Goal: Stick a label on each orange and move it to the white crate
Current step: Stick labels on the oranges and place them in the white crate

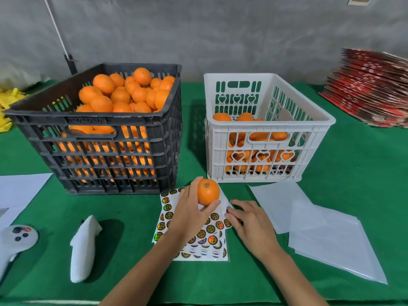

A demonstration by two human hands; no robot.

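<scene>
A: Orange?
B: One orange [208, 192], round, bright, stem end facing up and toward camera; can't see a label on it. Left hand [191, 214] grips it, fingers behind, thumb curled under, raised over the label sheets [199, 236], just in front of the gap between crates.
A: Right hand?
B: Right hand [249, 224] lies fingers-down on the sheets' right edge, fingertips at a round label; pinching or just touching, can't tell.
A: Containers?
B: Black crate [106, 138] on the left, heaped with oranges above the rim. White crate [265, 138] on the right, heart cutouts, oranges filling about the lower half. Both on the green table [132, 272].
</scene>
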